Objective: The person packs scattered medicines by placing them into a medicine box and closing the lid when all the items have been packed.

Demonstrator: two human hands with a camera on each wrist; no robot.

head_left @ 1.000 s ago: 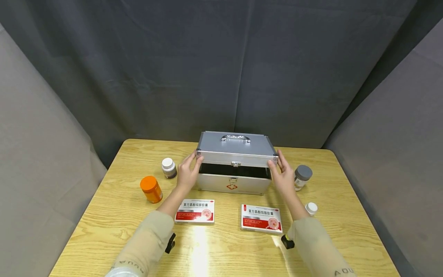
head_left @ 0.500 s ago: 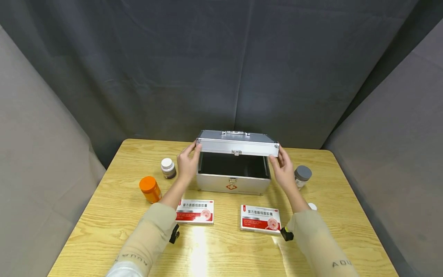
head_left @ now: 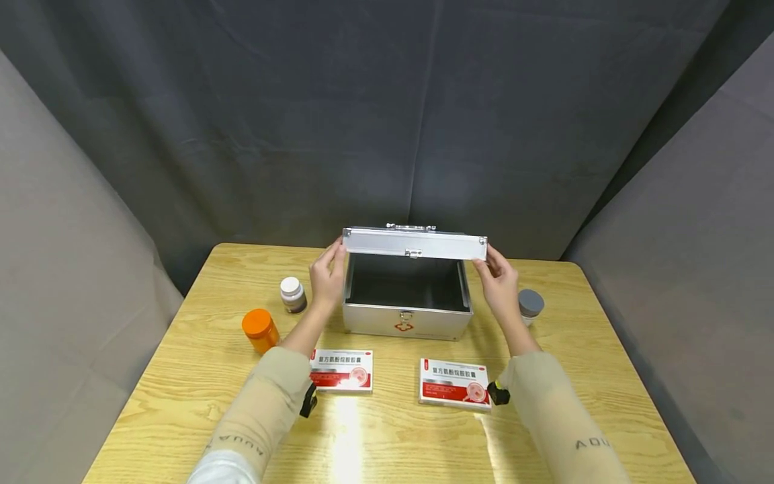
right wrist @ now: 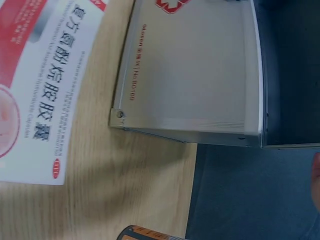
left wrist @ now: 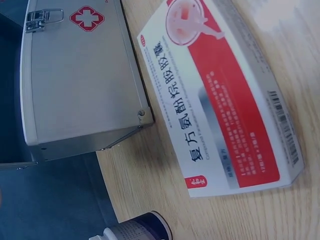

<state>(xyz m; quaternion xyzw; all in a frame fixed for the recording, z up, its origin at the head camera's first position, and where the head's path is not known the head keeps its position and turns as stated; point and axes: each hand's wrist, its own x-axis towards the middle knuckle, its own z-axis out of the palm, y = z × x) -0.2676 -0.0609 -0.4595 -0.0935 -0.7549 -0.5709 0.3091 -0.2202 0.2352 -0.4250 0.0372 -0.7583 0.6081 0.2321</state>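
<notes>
A silver first-aid box with a red cross stands at the back of the table, its dark inside showing. The box's lid is raised, its front rim facing me. My left hand holds the lid's left front corner between thumb and fingers. At the right front corner, my right hand grips the lid the same way. Only a sliver of the right hand shows in the right wrist view. The front latch loop on the box body appears in the left wrist view.
Two red-and-white medicine boxes lie in front of the first-aid box. To the left are an orange jar and a white-capped bottle. A grey-capped bottle stands to the right. A dark curtain hangs behind.
Both hands have lifted the lid up and back, so the opening is wider and the lid's top has tipped out of sight. The small white-capped bottle at right is now hidden by the right arm.
</notes>
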